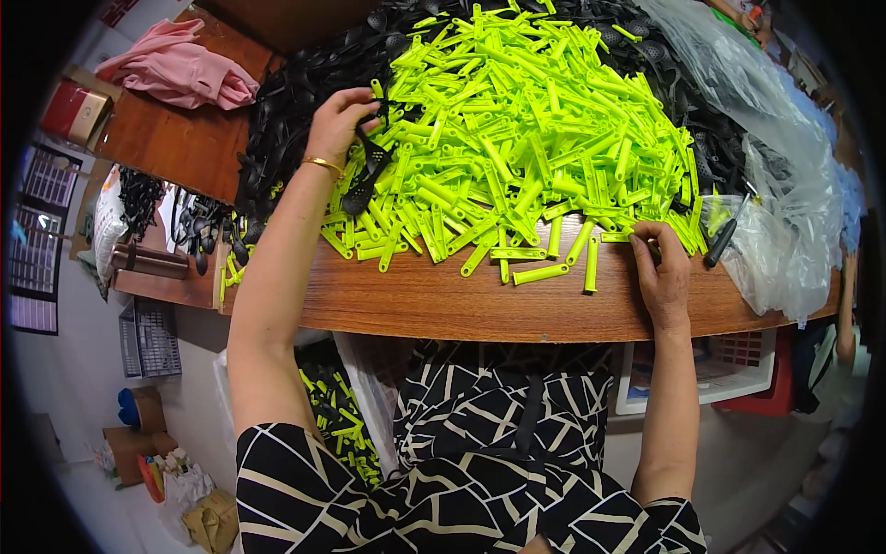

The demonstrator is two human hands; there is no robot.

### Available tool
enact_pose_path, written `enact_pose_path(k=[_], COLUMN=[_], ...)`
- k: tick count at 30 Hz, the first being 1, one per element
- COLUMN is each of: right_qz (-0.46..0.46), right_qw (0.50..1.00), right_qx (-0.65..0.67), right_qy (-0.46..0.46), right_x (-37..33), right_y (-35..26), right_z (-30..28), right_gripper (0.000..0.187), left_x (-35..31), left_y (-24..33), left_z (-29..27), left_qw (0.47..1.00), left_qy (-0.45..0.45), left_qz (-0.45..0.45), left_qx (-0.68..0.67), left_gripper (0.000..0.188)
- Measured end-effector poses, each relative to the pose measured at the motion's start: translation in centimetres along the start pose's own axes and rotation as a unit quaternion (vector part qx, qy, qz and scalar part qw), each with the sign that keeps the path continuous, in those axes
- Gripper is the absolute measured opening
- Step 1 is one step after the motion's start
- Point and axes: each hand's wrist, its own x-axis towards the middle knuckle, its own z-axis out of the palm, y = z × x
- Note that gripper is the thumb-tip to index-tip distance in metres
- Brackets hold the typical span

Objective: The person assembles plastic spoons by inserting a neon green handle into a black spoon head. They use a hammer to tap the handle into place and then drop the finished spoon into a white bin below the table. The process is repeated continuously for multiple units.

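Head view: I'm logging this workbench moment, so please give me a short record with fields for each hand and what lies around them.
left hand: holds a black slotted spoon head at the edge of the piles
right hand: fingers on a green handle at the pile's edge
green handles: big heap on the wooden table
black parts: heap behind, left
plastic bag: right
pink cloth: far left

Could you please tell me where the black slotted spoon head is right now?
The black spoon head hangs from the left hand, at the left edge of the yellow-green handle pile on the wooden table.
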Motion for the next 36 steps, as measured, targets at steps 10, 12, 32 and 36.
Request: enact_pose_path(k=[10, 12, 32, 36], right_qz=[0.001, -0.027, -0.031, -0.050], right_qw=[0.999, 0.999, 0.998, 0.996], right_qx=[0.023, 0.018, 0.048, 0.071], right_qy=[0.027, 0.029, 0.027, 0.026], right_x=[-0.2, 0.0, -0.2, -0.4], right_y=[0.3, 0.2, 0.0, -0.3], right_z=[0.2, 0.3, -0.6, -0.8], right_gripper=[0.017, 0.021, 0.023, 0.024], left_x=[-2.9, -5.1, -4.6, -13.0], left_y=[2.8, 0.6, 3.5, 5.9], left_z=[-4.0, -3.7, 7.5, 11.8], left_qw=[0.963, 0.953, 0.909, 0.967], left_qy=[-0.058, -0.099, -0.006, -0.154], left_qz=[0.041, 0.050, 0.285, 0.165], left_qx=[0.261, 0.282, 0.305, 0.116], left_gripper=[0.026, 0.026, 0.022, 0.027])
